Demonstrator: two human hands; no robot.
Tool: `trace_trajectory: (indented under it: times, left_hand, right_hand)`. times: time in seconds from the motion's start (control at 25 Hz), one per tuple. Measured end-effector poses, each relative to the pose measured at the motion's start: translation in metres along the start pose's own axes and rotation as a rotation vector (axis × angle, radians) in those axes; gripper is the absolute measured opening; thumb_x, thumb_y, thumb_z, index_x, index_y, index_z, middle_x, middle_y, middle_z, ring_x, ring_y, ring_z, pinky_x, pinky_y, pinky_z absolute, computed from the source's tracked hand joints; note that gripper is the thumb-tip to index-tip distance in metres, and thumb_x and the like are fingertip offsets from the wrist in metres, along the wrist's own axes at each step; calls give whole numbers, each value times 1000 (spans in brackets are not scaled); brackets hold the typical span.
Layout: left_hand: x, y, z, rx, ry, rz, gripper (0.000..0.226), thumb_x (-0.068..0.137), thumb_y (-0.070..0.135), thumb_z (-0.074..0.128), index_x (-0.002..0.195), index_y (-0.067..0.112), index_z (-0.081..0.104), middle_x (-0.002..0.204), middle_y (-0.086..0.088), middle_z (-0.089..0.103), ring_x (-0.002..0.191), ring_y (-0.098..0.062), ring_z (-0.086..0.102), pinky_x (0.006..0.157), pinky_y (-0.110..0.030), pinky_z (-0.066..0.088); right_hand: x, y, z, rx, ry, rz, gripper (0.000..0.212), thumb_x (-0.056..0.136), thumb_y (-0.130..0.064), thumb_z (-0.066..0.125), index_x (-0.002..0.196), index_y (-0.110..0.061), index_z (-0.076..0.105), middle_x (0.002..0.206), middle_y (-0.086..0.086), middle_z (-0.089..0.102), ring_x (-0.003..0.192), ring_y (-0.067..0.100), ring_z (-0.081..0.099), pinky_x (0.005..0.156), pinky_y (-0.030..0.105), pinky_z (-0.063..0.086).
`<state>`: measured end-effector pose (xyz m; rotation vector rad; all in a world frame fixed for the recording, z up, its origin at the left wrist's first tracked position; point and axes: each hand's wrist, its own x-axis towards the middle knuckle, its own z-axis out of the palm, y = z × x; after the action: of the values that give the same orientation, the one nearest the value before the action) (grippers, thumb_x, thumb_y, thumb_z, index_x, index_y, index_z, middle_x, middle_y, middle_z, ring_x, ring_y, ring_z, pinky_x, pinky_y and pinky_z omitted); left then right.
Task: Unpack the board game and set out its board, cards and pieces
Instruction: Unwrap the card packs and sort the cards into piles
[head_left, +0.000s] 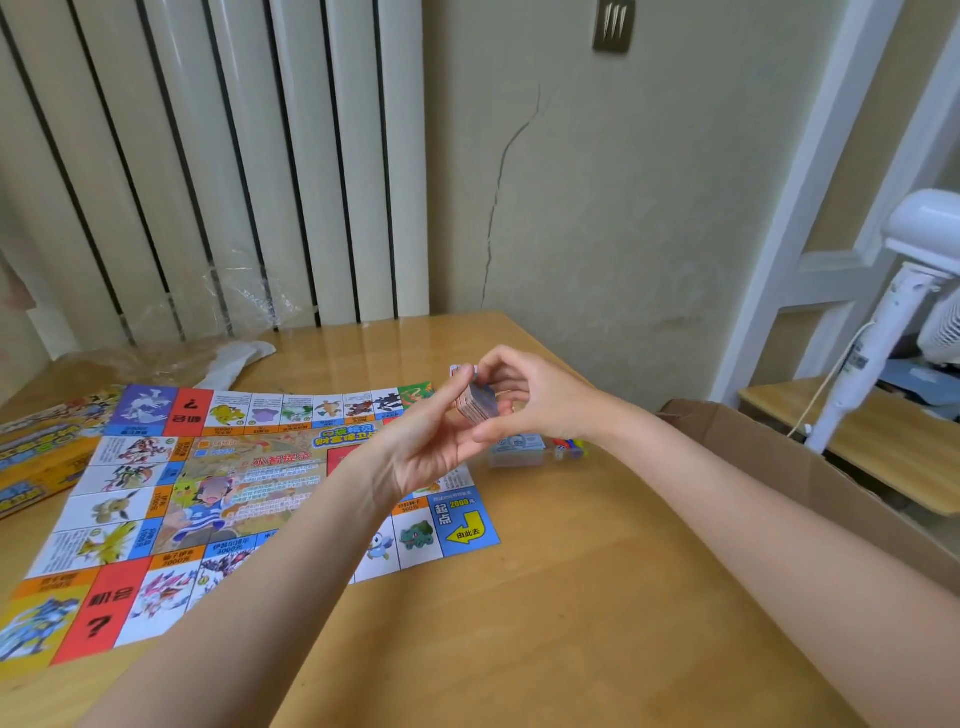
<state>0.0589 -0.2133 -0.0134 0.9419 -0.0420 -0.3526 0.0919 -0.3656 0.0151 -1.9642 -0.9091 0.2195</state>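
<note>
The paper game board lies unfolded flat on the wooden table, left of centre. Above its right edge both hands hold a small deck of cards. My left hand cups the deck from below and the left, and my right hand pinches it from the right. Behind the hands, on the table, lie a stack of paper play money and small coloured pawns with a die. The yellow game box rests at the far left edge.
Crumpled clear plastic wrap and a white wrapper lie at the table's back left, under a white radiator. An open cardboard box stands at the table's right side. A white fan stand rises beyond it.
</note>
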Motion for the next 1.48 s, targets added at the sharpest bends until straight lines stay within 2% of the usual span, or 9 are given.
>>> trace_trajectory:
  times: [0.16, 0.28, 0.4, 0.6, 0.8, 1.04, 1.12, 1.28, 1.48]
  left_hand:
    - [2, -7, 8, 327, 59, 39, 44, 89, 42, 51, 111, 4, 60, 104, -16, 68, 88, -20, 68, 82, -28, 55]
    - [3, -3, -3, 1116, 232, 243, 36, 88, 39, 58, 107, 8, 57, 108, -5, 66, 95, -14, 62, 82, -24, 52]
    - [7, -6, -23, 1793, 147, 154, 36, 84, 36, 65, 112, 17, 57, 114, 4, 60, 108, -14, 55, 95, -33, 44]
    - [17, -13, -30, 2066, 246, 322, 23, 91, 28, 56, 113, 20, 55, 111, 6, 64, 107, -17, 58, 90, -28, 36]
    - [25, -4, -37, 2090, 338, 245, 24, 92, 23, 55, 115, 20, 54, 114, 4, 64, 110, -18, 56, 97, -31, 32]
    - [34, 9, -32, 2015, 272, 82, 30, 91, 35, 53, 113, 15, 61, 119, 0, 61, 113, -20, 54, 100, -37, 37]
    - [40, 12, -26, 1831, 344, 85, 33, 94, 33, 49, 109, 9, 64, 115, -7, 65, 108, -24, 57, 93, -36, 43]
    - [57, 10, -17, 1475, 473, -86, 46, 99, 38, 35, 122, 2, 53, 122, -17, 61, 116, -32, 53, 100, -37, 41]
    - [65, 6, -7, 1379, 531, -135, 54, 102, 35, 25, 138, -4, 35, 137, -21, 47, 127, -36, 44, 109, -40, 32]
  right_hand:
    - [-8, 4, -16, -81, -10, 48, 46, 65, 0, 81, 86, -22, 47, 92, -3, 58, 88, 11, 58, 89, 24, 48]
    - [-24, 19, -38, -373, -220, 262, 44, 66, -8, 82, 85, -24, 46, 99, 3, 60, 88, 18, 58, 89, 34, 48]
    - [-42, 33, -39, -641, -408, 439, 45, 69, -14, 80, 95, -21, 44, 101, -5, 52, 73, 3, 46, 66, 18, 39]
    - [-37, 43, -35, -727, -322, 390, 46, 71, -14, 76, 98, -24, 41, 100, -7, 47, 89, 15, 44, 68, 24, 36]
    - [-25, 51, -35, -785, -365, 410, 46, 73, -17, 75, 101, -25, 40, 91, -10, 41, 86, 15, 40, 56, 19, 29]
    - [-17, 49, -38, -890, -453, 435, 53, 70, -26, 79, 113, -21, 49, 113, -3, 39, 111, 20, 46, 84, 31, 39]
    - [-13, 36, -45, -865, -389, 383, 46, 73, -27, 77, 113, -20, 55, 110, -4, 40, 111, 17, 47, 85, 27, 39]
    - [11, 26, -54, -622, 8, 229, 23, 82, -21, 68, 104, -13, 63, 109, 3, 62, 107, 18, 58, 92, 29, 45]
    - [37, 67, -8, -661, -108, 262, 56, 84, -25, 66, 135, -15, 44, 137, 5, 45, 127, 21, 42, 105, 34, 37]
